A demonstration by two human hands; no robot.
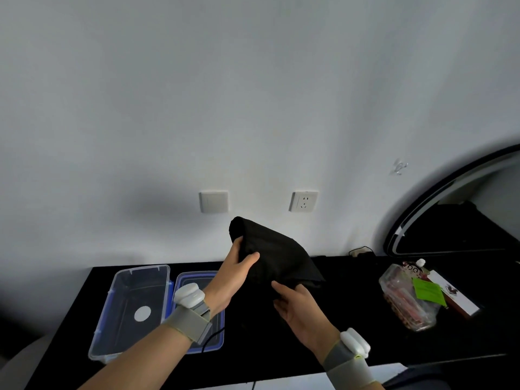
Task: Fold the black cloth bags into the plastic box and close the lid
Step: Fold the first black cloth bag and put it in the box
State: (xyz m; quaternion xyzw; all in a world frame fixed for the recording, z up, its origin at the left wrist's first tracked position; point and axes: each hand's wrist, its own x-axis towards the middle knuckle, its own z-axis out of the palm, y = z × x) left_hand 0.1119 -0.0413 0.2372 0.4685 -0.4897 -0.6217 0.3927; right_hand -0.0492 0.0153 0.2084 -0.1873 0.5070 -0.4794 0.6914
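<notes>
Black cloth, a folded bag (270, 254), hung in the air above the dark bench (351, 319), held up in front of the white wall (253, 94). The left hand (233, 274) clenched its upper left edge, thumb over the front; the right hand (298, 302) pinched the lower corner with its fingers (281, 287). Each wrist wore a grey strap with a white device. To the left, on the bench, the clear plastic box (132, 308) stood open and held no cloth, a white disc on its floor. Its blue-rimmed lid (216, 339) lay just beside it, partly hidden by the left forearm. Well apart on the right lay a clear packet (405, 302) with a green tag, touching a small white carton (455, 296). A switch (213, 201) and a socket (304, 201) sat on the wall behind.
</notes>
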